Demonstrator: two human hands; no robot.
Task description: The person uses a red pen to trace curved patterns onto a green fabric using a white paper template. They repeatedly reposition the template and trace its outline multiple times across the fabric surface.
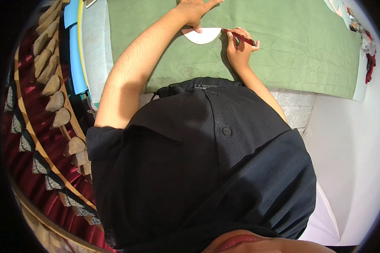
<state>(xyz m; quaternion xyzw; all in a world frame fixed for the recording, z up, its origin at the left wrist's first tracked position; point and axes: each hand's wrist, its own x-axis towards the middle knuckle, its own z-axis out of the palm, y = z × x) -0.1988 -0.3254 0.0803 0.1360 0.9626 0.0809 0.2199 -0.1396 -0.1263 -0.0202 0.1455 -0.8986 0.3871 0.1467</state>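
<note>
Touching the sideways white half-circle (pixel 203 36), the left hand (pixel 193 12) spreads; the right hand (pixel 239 47) pinches a red pen (pixel 246 40) by the half-circle's right corner.

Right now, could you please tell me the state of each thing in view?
White half-round template: lying flat
Left hand: spread, thumb on template
Dark red pen: slanted
Right hand: gripping pen
Green sheet: spread out, bearing outlines
Brown shelf pieces: lined in rows
Black shirt: buttoned

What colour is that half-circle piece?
The half-circle piece is white, seen best in the head view.
</note>
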